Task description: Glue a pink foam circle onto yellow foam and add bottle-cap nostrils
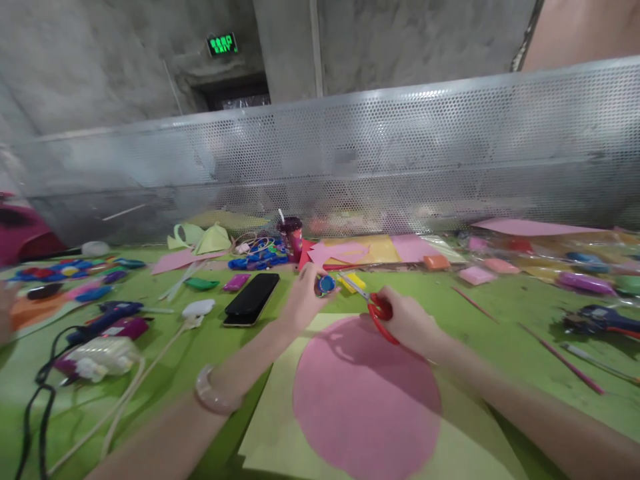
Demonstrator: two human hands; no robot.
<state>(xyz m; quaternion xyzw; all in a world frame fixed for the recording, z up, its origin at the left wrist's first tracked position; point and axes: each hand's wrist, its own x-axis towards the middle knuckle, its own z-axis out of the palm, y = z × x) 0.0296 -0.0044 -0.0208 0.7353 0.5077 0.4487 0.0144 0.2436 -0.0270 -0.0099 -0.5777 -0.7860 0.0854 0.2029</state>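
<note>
Red-handled scissors [375,305] sit in the right hand [406,317], raised over the far edge of a pale yellow sheet [277,413], with the fingers closed about the handles. Their long axis runs slantwise: the handles lie toward the right and nearer the body, while the blades reach away and leftward, across the gap between the two hands. At the far end of that line is a blue round piece [327,285], gripped in the fingertips of the left hand [304,297], its blue face turned back toward the wearer. So the blades aim roughly at the piece, and the key relation is the short stretch between their tips and its right-hand edge; the tips come near it, though blur hides whether they touch, and I cannot tell how far the blades are parted. The left hand is the one at the blade end, the right the one at the handle end, and both are at much the same reach from the body. A yellow block [356,284] shows just behind the blades, between the hands, on the green desk [530,300]. Nearer the body, below the scissors in the view, a large pink circle [367,400] lies flat on the sheet. A black phone [253,297] lies to the left of the left hand.
</note>
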